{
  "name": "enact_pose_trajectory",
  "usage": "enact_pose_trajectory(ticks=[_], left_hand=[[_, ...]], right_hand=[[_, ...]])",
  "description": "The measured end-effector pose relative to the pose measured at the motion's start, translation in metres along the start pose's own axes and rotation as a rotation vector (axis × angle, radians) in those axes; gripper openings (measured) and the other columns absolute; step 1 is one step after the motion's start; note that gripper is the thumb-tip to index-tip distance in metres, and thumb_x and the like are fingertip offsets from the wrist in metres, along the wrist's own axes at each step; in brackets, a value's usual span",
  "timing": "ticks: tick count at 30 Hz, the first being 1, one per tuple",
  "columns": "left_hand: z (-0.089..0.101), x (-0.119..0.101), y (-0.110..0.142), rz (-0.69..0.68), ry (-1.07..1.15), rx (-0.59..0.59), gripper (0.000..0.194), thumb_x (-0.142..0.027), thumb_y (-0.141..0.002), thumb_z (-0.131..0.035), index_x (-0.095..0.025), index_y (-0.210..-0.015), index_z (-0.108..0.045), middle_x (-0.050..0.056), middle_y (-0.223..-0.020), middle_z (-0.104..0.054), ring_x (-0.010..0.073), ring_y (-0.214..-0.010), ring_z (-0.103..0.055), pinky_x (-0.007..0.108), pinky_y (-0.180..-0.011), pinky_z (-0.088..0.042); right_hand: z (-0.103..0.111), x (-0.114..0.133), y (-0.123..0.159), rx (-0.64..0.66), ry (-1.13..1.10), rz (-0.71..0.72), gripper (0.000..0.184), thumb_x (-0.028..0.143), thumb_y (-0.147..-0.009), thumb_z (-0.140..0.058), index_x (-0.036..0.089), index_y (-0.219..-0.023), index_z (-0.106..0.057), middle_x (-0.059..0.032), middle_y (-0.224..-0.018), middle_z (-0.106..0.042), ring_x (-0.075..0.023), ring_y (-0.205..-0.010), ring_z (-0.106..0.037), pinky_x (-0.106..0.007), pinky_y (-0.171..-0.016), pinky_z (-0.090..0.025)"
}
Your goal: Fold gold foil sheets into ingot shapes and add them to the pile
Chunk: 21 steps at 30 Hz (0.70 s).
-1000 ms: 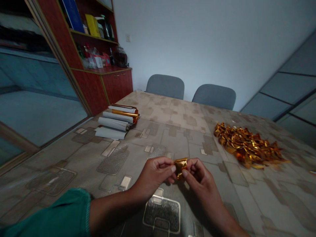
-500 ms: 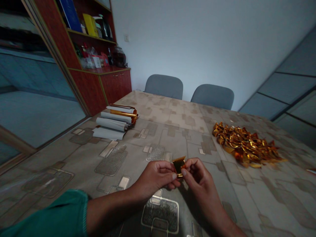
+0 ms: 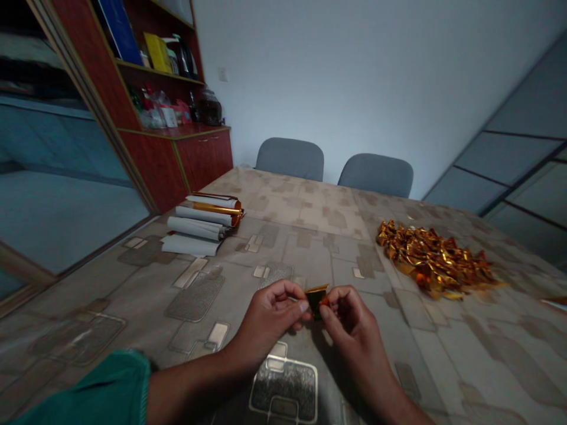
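Observation:
Between my hands is a small piece of folded gold foil paper [image 3: 316, 297], held above the patterned tabletop. My left hand [image 3: 277, 310] pinches its left side, thumb in front and fingers curled behind. At the opposite side, my right hand [image 3: 349, 316] grips the paper between thumb and index finger. The fingers cover the paper's lower part. To the right lies a heap of folded gold foil pieces [image 3: 436, 260]. Rolled and curled sheets [image 3: 195, 227], pale on one face and gold on the other, are stacked at the left.
A table [image 3: 310, 206] with a patterned cover spreads under everything. Two grey chairs [image 3: 290, 158] stand at its far edge, before a white wall. A red-brown cabinet [image 3: 204, 156] with bottles and boxes is at the far left. Something orange [image 3: 556, 304] shows at the right edge.
My left thumb has drawn up from the paper's lower edge to its left side. The paper appears narrower and more tilted between my fingers. The view has shifted slightly.

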<state>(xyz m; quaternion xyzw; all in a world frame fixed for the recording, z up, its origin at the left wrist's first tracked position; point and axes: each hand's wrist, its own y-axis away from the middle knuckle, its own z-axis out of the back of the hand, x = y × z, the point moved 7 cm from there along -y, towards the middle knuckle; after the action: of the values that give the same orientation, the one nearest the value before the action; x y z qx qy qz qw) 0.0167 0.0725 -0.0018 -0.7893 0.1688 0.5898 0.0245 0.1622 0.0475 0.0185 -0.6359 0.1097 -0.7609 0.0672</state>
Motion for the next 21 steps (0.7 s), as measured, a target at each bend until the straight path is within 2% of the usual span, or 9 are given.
enact_pose_trajectory(ticks=[9, 13, 16, 18, 21], left_hand=[[-0.005, 0.014, -0.001, 0.093, 0.098, 0.060, 0.036, -0.040, -0.067, -0.087, -0.014, -0.084, -0.068, 0.003, -0.071, -0.068, 0.0135, -0.066, -0.061, 0.023, -0.059, -0.046], [-0.004, 0.016, 0.000, 0.128, 0.135, 0.040, 0.037, -0.039, -0.066, -0.089, -0.014, -0.081, -0.067, 0.000, -0.068, -0.066, 0.0089, -0.058, -0.055, 0.021, -0.056, -0.042], [-0.005, 0.014, 0.000, 0.131, 0.179, 0.032, 0.037, -0.037, -0.064, -0.090, -0.015, -0.078, -0.064, -0.003, -0.064, -0.061, 0.0065, -0.053, -0.049, 0.019, -0.053, -0.039], [-0.007, 0.013, 0.001, 0.155, 0.223, 0.074, 0.038, -0.037, -0.065, -0.091, -0.015, -0.080, -0.064, -0.005, -0.061, -0.058, 0.0065, -0.053, -0.048, 0.018, -0.052, -0.038], [-0.010, 0.013, 0.001, 0.187, 0.274, 0.168, 0.038, -0.038, -0.069, -0.089, -0.016, -0.086, -0.064, -0.004, -0.062, -0.059, 0.0063, -0.054, -0.048, 0.017, -0.052, -0.037]], right_hand=[[0.000, 0.012, 0.004, -0.044, 0.198, 0.096, 0.010, 0.023, -0.088, -0.060, 0.023, -0.082, -0.053, 0.0024, -0.072, -0.059, -0.0147, -0.064, -0.057, -0.026, -0.059, -0.044], [-0.004, 0.017, 0.006, -0.057, 0.226, 0.116, 0.009, 0.022, -0.086, -0.061, 0.022, -0.079, -0.054, 0.0018, -0.069, -0.059, -0.0153, -0.062, -0.055, -0.027, -0.058, -0.042], [-0.004, 0.016, 0.006, -0.026, 0.113, 0.065, 0.012, 0.026, -0.087, -0.064, 0.022, -0.080, -0.055, 0.0014, -0.072, -0.058, -0.0160, -0.066, -0.054, -0.028, -0.061, -0.042], [-0.003, 0.013, 0.005, 0.016, -0.053, -0.001, 0.016, 0.036, -0.092, -0.062, 0.023, -0.085, -0.056, 0.0003, -0.077, -0.058, -0.0169, -0.071, -0.054, -0.029, -0.064, -0.042], [-0.001, 0.006, 0.003, 0.056, -0.284, -0.114, 0.032, 0.049, -0.100, -0.049, 0.022, -0.086, -0.059, -0.0010, -0.078, -0.056, -0.0175, -0.073, -0.054, -0.030, -0.067, -0.043]])
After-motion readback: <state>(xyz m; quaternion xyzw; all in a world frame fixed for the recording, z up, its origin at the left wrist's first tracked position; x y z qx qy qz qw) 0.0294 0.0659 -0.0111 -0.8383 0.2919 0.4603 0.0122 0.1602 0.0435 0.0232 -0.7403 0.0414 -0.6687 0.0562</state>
